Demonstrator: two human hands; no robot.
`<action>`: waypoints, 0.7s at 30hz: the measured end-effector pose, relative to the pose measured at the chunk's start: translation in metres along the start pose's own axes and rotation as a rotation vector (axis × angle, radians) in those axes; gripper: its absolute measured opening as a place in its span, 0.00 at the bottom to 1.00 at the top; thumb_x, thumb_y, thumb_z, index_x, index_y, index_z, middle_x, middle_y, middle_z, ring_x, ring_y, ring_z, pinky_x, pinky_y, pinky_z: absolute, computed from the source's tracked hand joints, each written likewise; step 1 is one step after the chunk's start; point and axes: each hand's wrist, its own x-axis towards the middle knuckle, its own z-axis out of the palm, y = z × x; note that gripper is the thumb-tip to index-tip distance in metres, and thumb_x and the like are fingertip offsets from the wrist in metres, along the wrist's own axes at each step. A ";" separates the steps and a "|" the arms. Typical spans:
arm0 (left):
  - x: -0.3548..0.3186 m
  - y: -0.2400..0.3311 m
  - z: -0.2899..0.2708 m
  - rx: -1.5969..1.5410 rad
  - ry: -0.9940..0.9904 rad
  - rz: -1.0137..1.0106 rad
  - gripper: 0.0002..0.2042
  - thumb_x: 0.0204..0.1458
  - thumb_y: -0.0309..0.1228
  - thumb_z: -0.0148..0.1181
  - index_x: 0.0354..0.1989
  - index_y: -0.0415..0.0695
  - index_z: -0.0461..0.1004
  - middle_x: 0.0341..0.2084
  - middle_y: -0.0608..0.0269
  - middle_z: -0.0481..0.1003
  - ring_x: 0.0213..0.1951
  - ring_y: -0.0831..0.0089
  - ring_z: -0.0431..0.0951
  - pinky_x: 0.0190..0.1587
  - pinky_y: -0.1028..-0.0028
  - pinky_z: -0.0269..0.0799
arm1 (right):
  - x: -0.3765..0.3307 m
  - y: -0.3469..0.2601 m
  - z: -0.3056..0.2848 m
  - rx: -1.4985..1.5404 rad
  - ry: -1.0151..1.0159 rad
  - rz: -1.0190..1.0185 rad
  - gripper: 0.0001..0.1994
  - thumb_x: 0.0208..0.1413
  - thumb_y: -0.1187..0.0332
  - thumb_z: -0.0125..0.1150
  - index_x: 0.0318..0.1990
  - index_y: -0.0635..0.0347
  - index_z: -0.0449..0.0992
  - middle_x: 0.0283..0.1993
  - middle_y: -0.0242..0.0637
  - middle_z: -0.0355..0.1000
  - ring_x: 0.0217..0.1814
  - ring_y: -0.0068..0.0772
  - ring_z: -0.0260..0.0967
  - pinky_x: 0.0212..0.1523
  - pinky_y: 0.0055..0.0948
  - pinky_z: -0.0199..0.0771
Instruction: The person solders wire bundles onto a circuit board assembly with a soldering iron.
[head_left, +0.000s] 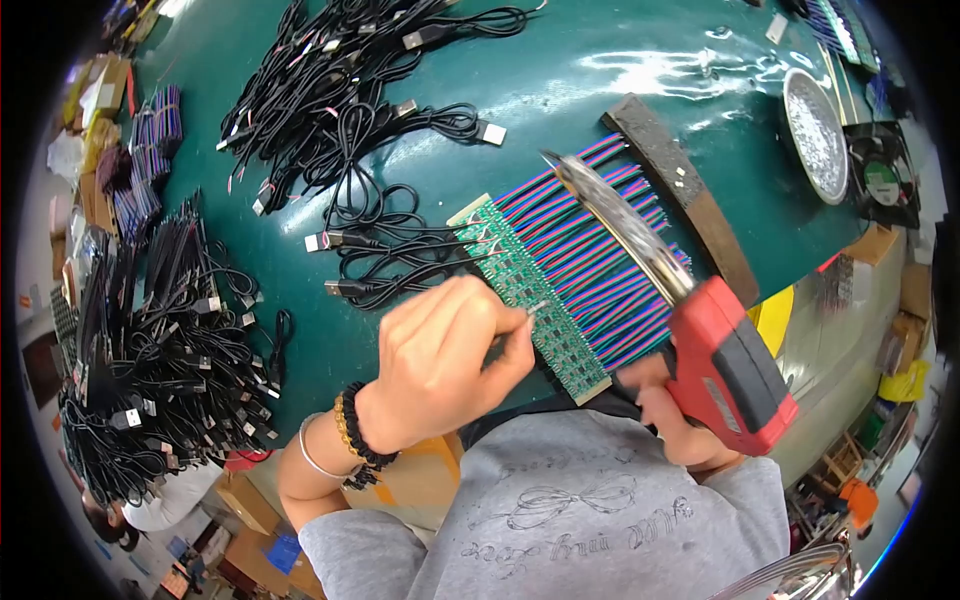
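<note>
A green circuit board strip (535,300) lies slanted on the table. Rows of red, blue and black wires (590,250) fan out from its far right side. My left hand (440,345) hovers at the board's near left edge, thumb and forefinger pinched on a tiny thin piece I cannot make out. My right hand (680,415) grips a red and black soldering gun (735,370), partly hiding the fingers. Its long metal front, smeared by motion, passes over the wires. Black USB cables (390,265) lead to the board's upper end, their thin wires touching it.
A dark bar (690,200) lies beyond the wires. Tangled USB cables (330,100) cover the upper left, with another heap (170,370) at far left. A round metal dish (815,135) and a black fan (882,178) stand right on the green table (560,80).
</note>
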 end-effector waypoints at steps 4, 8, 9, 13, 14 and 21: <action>-0.003 0.011 0.004 -0.091 0.016 0.072 0.11 0.35 0.18 0.67 0.25 0.40 0.70 0.17 0.63 0.67 0.17 0.68 0.69 0.18 0.72 0.63 | 0.012 -0.005 0.012 0.237 -0.052 -0.048 0.21 0.44 0.78 0.67 0.50 0.66 0.74 0.43 0.37 0.75 0.41 0.26 0.74 0.41 0.25 0.73; -0.003 0.013 0.004 -0.091 0.013 0.129 0.11 0.34 0.18 0.67 0.25 0.39 0.70 0.16 0.63 0.66 0.16 0.68 0.69 0.18 0.73 0.62 | 0.006 0.017 0.034 0.389 0.037 -0.158 0.26 0.48 0.75 0.68 0.56 0.71 0.68 0.48 0.44 0.74 0.46 0.28 0.74 0.47 0.27 0.74; -0.003 0.014 0.005 -0.080 0.027 0.137 0.11 0.35 0.17 0.67 0.25 0.39 0.70 0.16 0.63 0.66 0.16 0.68 0.69 0.18 0.73 0.62 | 0.006 0.018 0.035 0.423 0.074 -0.189 0.29 0.48 0.75 0.69 0.57 0.73 0.65 0.49 0.46 0.74 0.47 0.30 0.74 0.48 0.28 0.74; -0.006 0.013 0.004 -0.033 0.053 0.162 0.11 0.35 0.18 0.67 0.24 0.39 0.69 0.16 0.63 0.66 0.16 0.69 0.68 0.17 0.73 0.62 | 0.005 0.013 0.030 0.376 -0.010 -0.205 0.31 0.48 0.75 0.70 0.58 0.75 0.63 0.50 0.48 0.73 0.48 0.32 0.74 0.48 0.30 0.75; -0.006 0.014 0.004 -0.032 0.054 0.162 0.11 0.35 0.18 0.67 0.24 0.39 0.69 0.16 0.63 0.66 0.16 0.69 0.68 0.17 0.73 0.62 | 0.004 0.011 0.030 0.335 -0.014 -0.180 0.30 0.48 0.75 0.70 0.58 0.75 0.63 0.51 0.49 0.72 0.49 0.32 0.74 0.49 0.30 0.75; 0.004 0.001 -0.010 0.159 0.021 -0.099 0.08 0.41 0.20 0.66 0.25 0.40 0.71 0.18 0.62 0.70 0.19 0.66 0.72 0.22 0.70 0.67 | 0.002 0.000 0.009 0.013 -0.125 -0.177 0.30 0.42 0.79 0.69 0.57 0.70 0.67 0.51 0.44 0.74 0.42 0.23 0.74 0.42 0.23 0.74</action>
